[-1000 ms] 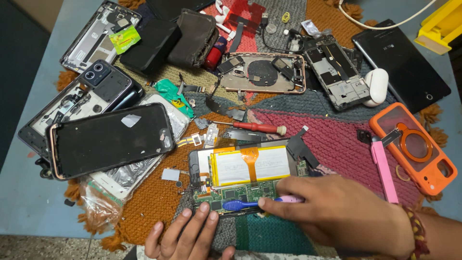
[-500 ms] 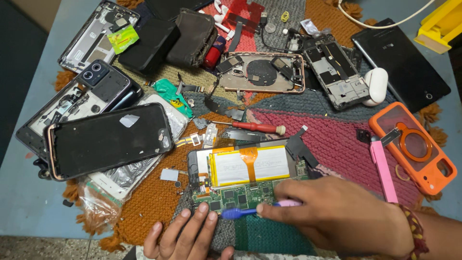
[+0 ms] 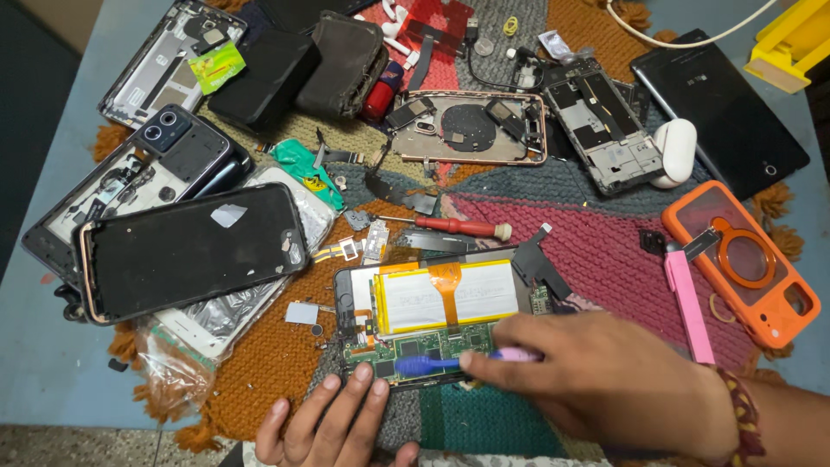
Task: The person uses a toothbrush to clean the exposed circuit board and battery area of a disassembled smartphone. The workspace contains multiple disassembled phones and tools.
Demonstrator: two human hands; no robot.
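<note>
While my left hand point(image 3: 333, 424) lies flat, fingers spread, against the near edge of the opened phone point(image 3: 432, 316), my right hand point(image 3: 605, 385) pinches a small tool with a blue tip and pink handle point(image 3: 458, 361) between thumb and fingertips. That phone sits low in the middle of the woven mat point(image 3: 605, 251), back off, yellow-white battery point(image 3: 447, 297) facing up, green circuit board point(image 3: 415, 346) along its near side. Compared with a second ago, the blue tip has slid left along the board, and my right hand has crept with it; I judge the tip is now working at a spot nearer the board's middle, though whether it touches a screw or a connector I cannot tell at this size. My left hand has barely shifted. Everything else holds its place: the red screwdriver point(image 3: 454, 227) just beyond the phone, the orange case point(image 3: 743, 259) to the right.
</note>
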